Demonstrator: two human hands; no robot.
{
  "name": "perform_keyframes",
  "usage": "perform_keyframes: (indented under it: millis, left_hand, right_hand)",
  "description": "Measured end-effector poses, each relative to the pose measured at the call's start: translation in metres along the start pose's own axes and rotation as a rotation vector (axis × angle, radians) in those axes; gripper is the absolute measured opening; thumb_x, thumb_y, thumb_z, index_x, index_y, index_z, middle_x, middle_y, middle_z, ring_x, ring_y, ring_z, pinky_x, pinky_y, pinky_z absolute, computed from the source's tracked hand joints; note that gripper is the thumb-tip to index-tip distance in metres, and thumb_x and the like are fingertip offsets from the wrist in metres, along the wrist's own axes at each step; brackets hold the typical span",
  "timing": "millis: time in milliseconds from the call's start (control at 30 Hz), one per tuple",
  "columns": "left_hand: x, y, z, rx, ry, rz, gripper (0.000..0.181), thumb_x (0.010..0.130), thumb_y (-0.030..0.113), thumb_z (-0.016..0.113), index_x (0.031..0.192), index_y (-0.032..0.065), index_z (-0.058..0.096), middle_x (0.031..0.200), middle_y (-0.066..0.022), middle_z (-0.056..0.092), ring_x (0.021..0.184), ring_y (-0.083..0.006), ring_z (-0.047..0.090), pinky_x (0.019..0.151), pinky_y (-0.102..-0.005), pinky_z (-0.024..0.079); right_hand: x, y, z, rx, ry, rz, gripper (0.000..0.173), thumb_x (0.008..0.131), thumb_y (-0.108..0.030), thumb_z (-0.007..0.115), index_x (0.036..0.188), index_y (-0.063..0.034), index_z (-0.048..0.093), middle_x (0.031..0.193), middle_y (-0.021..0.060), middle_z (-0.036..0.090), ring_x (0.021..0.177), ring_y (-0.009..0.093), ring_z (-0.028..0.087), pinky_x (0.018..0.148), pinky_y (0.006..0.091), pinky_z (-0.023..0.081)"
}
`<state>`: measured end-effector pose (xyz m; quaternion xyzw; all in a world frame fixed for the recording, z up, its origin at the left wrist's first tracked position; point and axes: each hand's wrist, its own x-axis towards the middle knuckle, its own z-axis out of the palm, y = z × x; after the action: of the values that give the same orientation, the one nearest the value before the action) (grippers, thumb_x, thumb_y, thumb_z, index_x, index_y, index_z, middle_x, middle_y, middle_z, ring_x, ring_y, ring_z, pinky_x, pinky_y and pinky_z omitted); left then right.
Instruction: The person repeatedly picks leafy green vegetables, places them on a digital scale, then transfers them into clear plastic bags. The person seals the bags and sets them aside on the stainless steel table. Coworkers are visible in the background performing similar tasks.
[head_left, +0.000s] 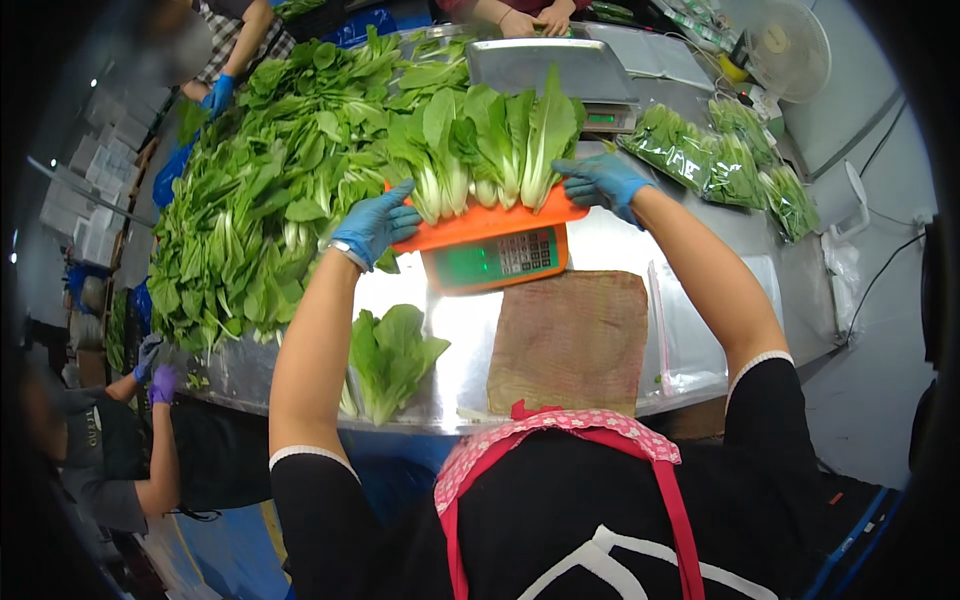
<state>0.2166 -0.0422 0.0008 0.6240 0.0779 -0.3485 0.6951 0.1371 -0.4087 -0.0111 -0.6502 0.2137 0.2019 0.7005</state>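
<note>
Both my hands wear blue gloves. My left hand (379, 223) grips the left end of an orange scale tray (491, 223), and my right hand (606, 184) holds its right end, fingers close to the leaves. Several heads of leafy bok choy (510, 142) lie side by side on the tray, white stems towards me and leaves pointing away. Below the tray's near edge shows the digital scale (491, 259), with its lit green display and keypad. A loose bok choy head (394, 360) rests on the metal table (457, 337) by my left forearm.
A large pile of greens (270, 195) covers the left side. A brown cloth (570, 337) and clear plastic bags (709, 322) lie near me. Bagged greens (712, 154), another scale (551, 67) and a fan (787, 49) stand right and behind. Gloved co-workers' hands (219, 96) flank the table.
</note>
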Motion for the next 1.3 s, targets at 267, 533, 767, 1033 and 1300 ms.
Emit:
perform_keyframes:
  millis: [267,533,767,1033,1300]
  left_hand:
    - [0.076,0.021,0.051,0.344,-0.063,0.055,0.058,0.077,0.049,0.074,0.107,0.0003,0.062,0.095,-0.0123,0.066,0.085,-0.0218,0.063,0.077,-0.0327,0.052]
    - [0.054,0.012,0.072,0.269,-0.210,0.268,0.039,0.084,0.028,0.070,0.112,0.0023,0.061,0.092,-0.0029,0.066,0.076,-0.0107,0.058,0.065,-0.0240,0.044]
    - [0.062,0.001,0.077,-0.021,-0.207,0.320,0.043,0.083,0.029,0.072,0.115,0.0037,0.059,0.098,-0.0027,0.065,0.086,-0.0121,0.059,0.074,-0.0254,0.046]
    - [0.050,0.010,0.041,0.403,-0.372,0.601,0.040,0.088,0.014,0.063,0.124,0.0014,0.052,0.122,-0.0101,0.057,0.107,-0.0209,0.057,0.092,-0.0345,0.047]
    - [0.054,-0.004,0.043,1.096,-0.167,0.691,0.049,0.090,0.022,0.062,0.134,0.0053,0.047,0.136,-0.0123,0.049,0.124,-0.0227,0.047,0.106,-0.0364,0.036]
  right_hand:
    - [0.052,-0.027,0.084,-0.141,0.062,-0.350,0.058,0.077,-0.044,0.074,0.113,-0.0006,0.062,0.106,0.0104,0.065,0.093,0.018,0.060,0.082,0.0294,0.047]
    - [0.042,-0.022,0.076,0.065,-0.178,-0.422,0.048,0.080,-0.032,0.073,0.115,-0.0032,0.060,0.104,0.0085,0.066,0.092,0.017,0.060,0.078,0.0291,0.047]
    - [0.043,-0.031,0.082,0.216,-0.224,-0.292,0.051,0.081,-0.035,0.073,0.120,-0.0056,0.057,0.108,0.0064,0.064,0.097,0.016,0.059,0.083,0.0274,0.046]
    - [0.027,-0.044,0.096,0.021,-0.208,-0.832,0.058,0.074,-0.016,0.079,0.124,-0.0066,0.051,0.113,0.0051,0.061,0.100,0.015,0.058,0.085,0.0322,0.049]
    - [0.060,0.001,0.083,-0.272,-0.133,-0.943,0.056,0.077,-0.012,0.074,0.127,-0.0073,0.050,0.126,0.0111,0.056,0.115,0.022,0.052,0.099,0.0353,0.042]
